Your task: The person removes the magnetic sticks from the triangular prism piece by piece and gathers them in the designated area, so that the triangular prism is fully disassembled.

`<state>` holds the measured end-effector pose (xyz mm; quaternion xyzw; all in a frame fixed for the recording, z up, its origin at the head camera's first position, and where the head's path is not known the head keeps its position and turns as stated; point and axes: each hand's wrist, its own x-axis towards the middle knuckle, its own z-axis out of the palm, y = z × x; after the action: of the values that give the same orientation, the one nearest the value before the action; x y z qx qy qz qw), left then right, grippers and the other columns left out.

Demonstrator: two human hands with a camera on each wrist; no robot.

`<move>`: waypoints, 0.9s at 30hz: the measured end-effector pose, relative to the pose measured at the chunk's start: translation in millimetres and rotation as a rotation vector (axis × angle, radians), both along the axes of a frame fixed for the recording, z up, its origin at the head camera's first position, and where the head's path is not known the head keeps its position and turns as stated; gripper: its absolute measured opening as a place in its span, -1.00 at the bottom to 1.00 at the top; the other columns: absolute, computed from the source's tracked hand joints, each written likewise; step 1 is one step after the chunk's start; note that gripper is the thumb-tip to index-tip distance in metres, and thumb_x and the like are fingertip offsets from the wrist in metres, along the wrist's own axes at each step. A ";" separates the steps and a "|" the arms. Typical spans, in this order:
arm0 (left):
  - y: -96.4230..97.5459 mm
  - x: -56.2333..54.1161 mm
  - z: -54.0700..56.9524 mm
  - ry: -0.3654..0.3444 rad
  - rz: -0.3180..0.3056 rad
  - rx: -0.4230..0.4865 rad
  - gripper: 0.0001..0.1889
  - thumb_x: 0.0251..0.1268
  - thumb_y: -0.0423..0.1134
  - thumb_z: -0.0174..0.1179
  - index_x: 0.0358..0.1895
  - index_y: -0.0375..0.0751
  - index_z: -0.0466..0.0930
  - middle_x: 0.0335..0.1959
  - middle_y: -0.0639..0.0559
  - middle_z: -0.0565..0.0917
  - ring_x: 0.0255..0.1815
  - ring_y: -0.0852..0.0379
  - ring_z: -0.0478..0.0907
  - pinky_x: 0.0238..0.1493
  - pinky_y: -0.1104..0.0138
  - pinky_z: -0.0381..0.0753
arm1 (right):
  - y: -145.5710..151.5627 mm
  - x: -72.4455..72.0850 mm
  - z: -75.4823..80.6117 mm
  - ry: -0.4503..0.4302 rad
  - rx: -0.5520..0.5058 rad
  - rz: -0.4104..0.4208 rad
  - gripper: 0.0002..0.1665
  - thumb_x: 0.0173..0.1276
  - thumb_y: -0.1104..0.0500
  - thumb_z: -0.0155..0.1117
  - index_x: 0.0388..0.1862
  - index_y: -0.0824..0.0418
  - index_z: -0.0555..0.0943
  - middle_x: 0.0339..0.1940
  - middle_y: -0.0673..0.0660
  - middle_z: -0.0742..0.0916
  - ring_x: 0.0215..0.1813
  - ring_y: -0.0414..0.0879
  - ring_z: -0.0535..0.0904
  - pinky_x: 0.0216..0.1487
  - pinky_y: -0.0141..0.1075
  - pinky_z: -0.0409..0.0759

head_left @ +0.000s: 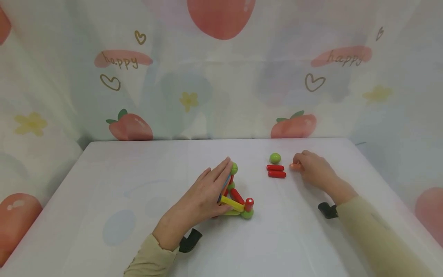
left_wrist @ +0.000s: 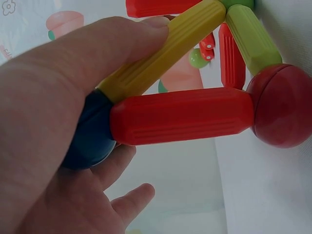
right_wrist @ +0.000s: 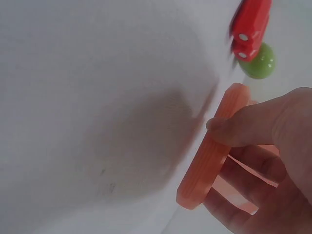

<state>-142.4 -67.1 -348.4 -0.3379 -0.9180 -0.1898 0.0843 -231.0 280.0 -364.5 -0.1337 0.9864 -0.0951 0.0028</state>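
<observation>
My left hand (head_left: 199,194) holds a structure of magnetic rods and balls on the table. In the left wrist view, its thumb lies on a yellow rod (left_wrist: 170,46) beside a blue ball (left_wrist: 92,134) in the hand's crook. From that ball a red rod (left_wrist: 183,116) runs to a red ball (left_wrist: 283,106). A short red rod (head_left: 249,204) stands upright on a green ball (head_left: 247,213) at the near right corner. Off to the right, my right hand (head_left: 316,171) pinches an orange rod (right_wrist: 209,156) between thumb and fingers, low over the table.
Left of the right hand, two loose red rods (head_left: 277,174) lie side by side, with a loose green ball (head_left: 275,158) just behind them. The white table (head_left: 86,173) ends at a patterned cloth (head_left: 225,84). Black pieces (head_left: 327,210) show by both wrists.
</observation>
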 end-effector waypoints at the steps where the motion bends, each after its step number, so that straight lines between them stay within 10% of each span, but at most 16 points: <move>1: -0.2 -0.2 0.0 0.003 -0.001 0.000 0.12 0.02 -0.05 0.52 0.57 -0.29 -0.01 0.61 -0.07 0.11 0.56 0.07 0.19 0.50 0.01 0.26 | 0.3 -2.7 -0.3 -0.009 0.003 -0.005 -0.75 0.35 0.19 0.33 -0.10 0.33 0.61 -0.31 0.20 0.62 -0.25 0.04 0.54 -0.10 -0.01 0.63; 12: -1.1 0.0 0.3 -0.020 0.004 -0.004 0.12 0.03 -0.07 0.52 0.57 -0.29 -0.03 0.61 -0.06 0.09 0.55 0.09 0.22 0.52 0.02 0.23 | -3.1 -20.0 -3.6 -0.104 0.034 -0.044 -0.73 0.36 0.20 0.32 -0.05 0.34 0.60 -0.32 0.19 0.60 -0.23 0.05 0.52 -0.08 -0.03 0.61; 27: -0.1 -0.3 1.0 -0.024 0.013 -0.022 0.12 0.04 -0.03 0.51 0.58 -0.29 -0.03 0.62 -0.06 0.08 0.57 0.09 0.18 0.53 0.03 0.23 | -16.6 1.6 28.4 0.016 -0.037 0.029 -0.56 0.26 0.22 0.42 0.09 0.30 0.57 0.01 0.32 0.63 0.03 0.20 0.51 0.06 0.12 0.61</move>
<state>-142.7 -67.3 -347.4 -0.3306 -0.9231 -0.1832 0.0706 -229.4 263.4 -336.0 -0.1489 0.9824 -0.1123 -0.0063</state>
